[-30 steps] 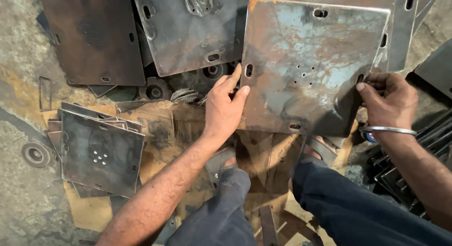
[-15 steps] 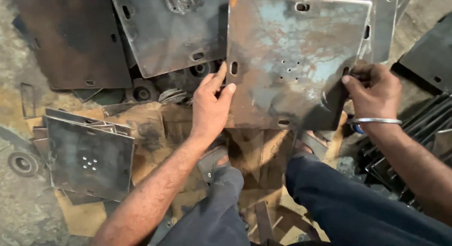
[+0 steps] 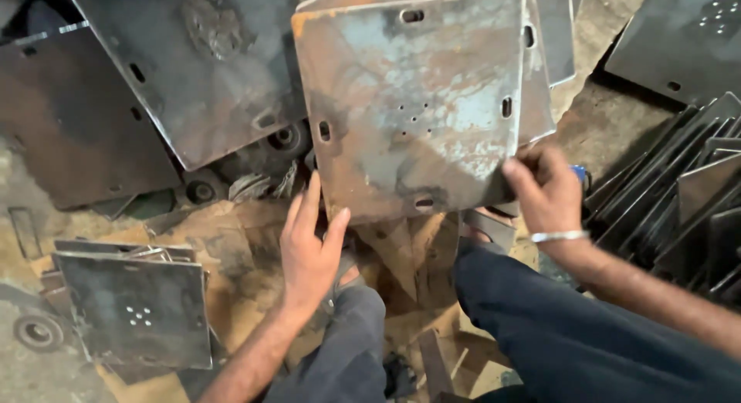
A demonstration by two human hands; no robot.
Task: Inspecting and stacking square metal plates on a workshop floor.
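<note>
- While the right hand pinches the rusty square plate's lower right corner, upper centre of frame.
- Left hand lies open, fingertips just below the plate's lower left edge.

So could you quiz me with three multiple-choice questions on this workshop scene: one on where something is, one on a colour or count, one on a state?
1. Where is the small stack of plates?
A. Lower left, beside the left arm
B. On the person's lap
C. Top right corner

2. What is on the right wrist?
A. A red cloth
B. A silver bangle
C. Nothing

3. How is the big rusty plate held?
A. Flat under both palms
B. Right hand in a grip on its lower right corner, left hand just off it
C. Untouched

Answers:
1 A, it lies left of the forearm.
2 B, a metal ring circles the wrist.
3 B, only the right fingers close on the plate.
</note>
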